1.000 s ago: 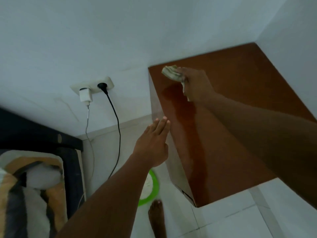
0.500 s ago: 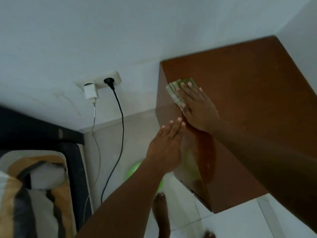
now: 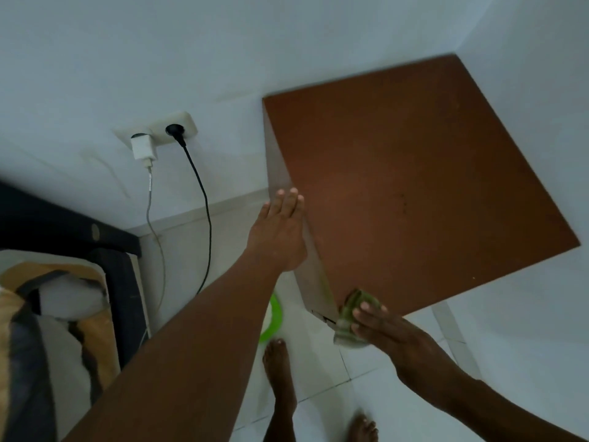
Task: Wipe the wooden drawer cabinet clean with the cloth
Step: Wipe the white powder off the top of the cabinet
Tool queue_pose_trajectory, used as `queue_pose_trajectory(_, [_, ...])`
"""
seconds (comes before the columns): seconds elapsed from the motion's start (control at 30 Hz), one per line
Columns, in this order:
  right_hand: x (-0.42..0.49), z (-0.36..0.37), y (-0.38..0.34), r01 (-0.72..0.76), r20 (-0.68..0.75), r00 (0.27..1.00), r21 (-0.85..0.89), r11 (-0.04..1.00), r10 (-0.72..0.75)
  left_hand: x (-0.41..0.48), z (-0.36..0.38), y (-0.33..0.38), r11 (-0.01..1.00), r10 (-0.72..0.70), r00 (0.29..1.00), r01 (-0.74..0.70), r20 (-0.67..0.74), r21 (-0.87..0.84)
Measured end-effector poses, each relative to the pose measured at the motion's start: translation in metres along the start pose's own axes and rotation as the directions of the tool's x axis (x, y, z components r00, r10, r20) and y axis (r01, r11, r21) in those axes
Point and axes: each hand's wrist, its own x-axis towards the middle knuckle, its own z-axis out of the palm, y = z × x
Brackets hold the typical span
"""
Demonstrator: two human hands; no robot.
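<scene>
Now that my right hand [image 3: 392, 330] has dragged the cloth [image 3: 352, 317] off the cabinet [image 3: 414, 186] top's near corner, that stroke is finished. Its fingers pinch the cloth; my left hand [image 3: 277, 237] stays flat, fingers together, bracing the side.

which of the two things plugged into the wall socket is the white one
The white charger, in the left side of the socket, with a pale cable hanging down. The black plug beside it has a black cord.
</scene>
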Motion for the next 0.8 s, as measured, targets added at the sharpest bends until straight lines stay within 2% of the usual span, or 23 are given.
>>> queue_pose_trajectory(0.07, [-0.020,-0.024,0.001,-0.023,0.088,0.996,0.023,0.999,0.021,-0.007,0.002,0.011,1.000,-0.013,1.000,0.013,-0.018,-0.005])
queue_pose_trajectory(0.1, [-0.020,-0.040,0.005,-0.068,0.080,0.995,0.062,0.996,0.063,-0.011,0.005,0.017,1.000,-0.009,0.999,0.009,-0.035,-0.005])
queue_pose_trajectory(0.17, [0.000,-0.073,0.020,-0.125,-0.074,0.988,0.129,0.984,0.135,-0.020,0.013,0.029,1.000,0.018,0.998,-0.018,-0.063,0.007])
queue_pose_trajectory(0.23, [0.038,-0.098,0.047,-0.182,-0.318,0.926,0.101,0.978,0.205,-0.027,0.021,0.043,0.998,0.055,0.994,-0.054,-0.090,0.013])
queue_pose_trajectory(0.27, [0.060,-0.103,0.066,-0.239,-0.386,0.887,0.088,0.967,0.254,-0.030,0.025,0.051,0.997,0.074,0.991,-0.073,-0.109,0.013])
queue_pose_trajectory(0.33, [0.098,-0.097,0.093,-0.401,-0.360,0.845,0.063,0.914,0.396,-0.035,0.033,0.071,0.992,0.123,0.984,-0.123,-0.129,0.013])
queue_pose_trajectory(0.4, [0.114,-0.073,0.102,-0.460,-0.293,0.853,-0.033,0.887,0.432,-0.040,0.047,0.094,0.987,0.158,0.982,-0.159,-0.104,-0.002])
queue_pose_trajectory(0.47, [0.103,-0.050,0.099,-0.466,-0.310,0.852,-0.079,0.881,0.422,-0.043,0.061,0.113,0.987,0.154,0.985,-0.156,-0.083,-0.022])
queue_pose_trajectory(0.57, [0.058,-0.028,0.087,-0.507,-0.388,0.807,-0.070,0.859,0.444,-0.040,0.068,0.130,0.993,0.106,0.991,-0.109,-0.084,-0.035])
queue_pose_trajectory(0.67, [0.009,-0.013,0.085,-0.562,-0.458,0.750,-0.062,0.825,0.477,-0.031,0.061,0.145,0.990,0.138,0.988,-0.140,-0.072,-0.028])
queue_pose_trajectory(0.73, [-0.019,-0.010,0.089,-0.615,-0.497,0.701,-0.055,0.787,0.513,-0.027,0.060,0.154,0.989,0.143,0.989,-0.144,-0.044,-0.032])
queue_pose_trajectory(0.8, [-0.040,-0.013,0.092,-0.686,-0.529,0.614,0.011,0.728,0.586,-0.025,0.060,0.161,0.992,0.117,0.993,-0.118,-0.015,-0.037])
